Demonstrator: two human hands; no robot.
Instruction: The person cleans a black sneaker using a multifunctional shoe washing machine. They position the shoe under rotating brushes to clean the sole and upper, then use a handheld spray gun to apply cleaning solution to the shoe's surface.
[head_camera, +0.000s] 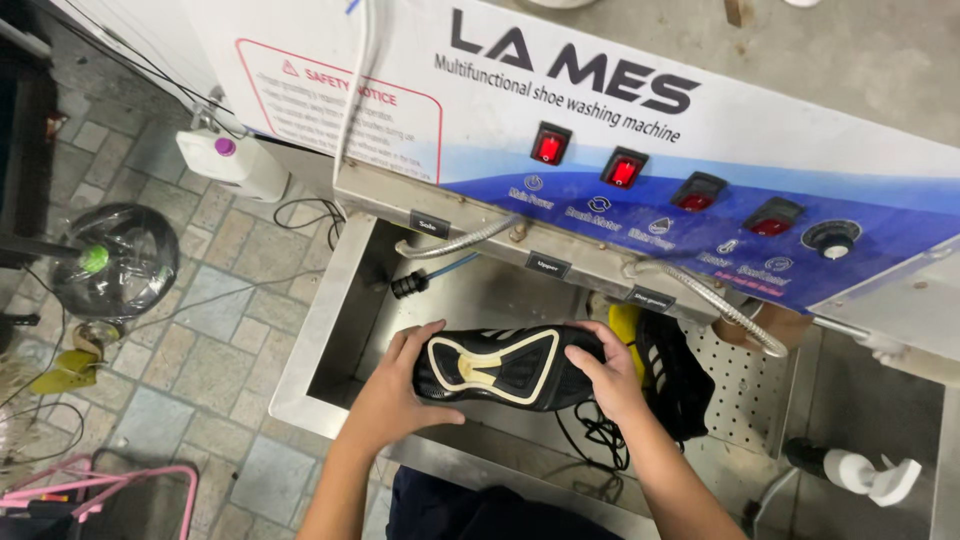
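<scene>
The black shoe (510, 367) lies sole-up over the steel basin (330, 330) of the washing machine (640, 140), its long axis running left to right, straight across between the two hands. The left hand (395, 385) wraps its fingers (418, 340) around one end, thumb under the near edge, while the right hand (610, 375) clasps the other end, so each hand grips the shoe equally close. A second black shoe (675, 375) rests just behind the right hand, its laces (598, 440) trailing down.
</scene>
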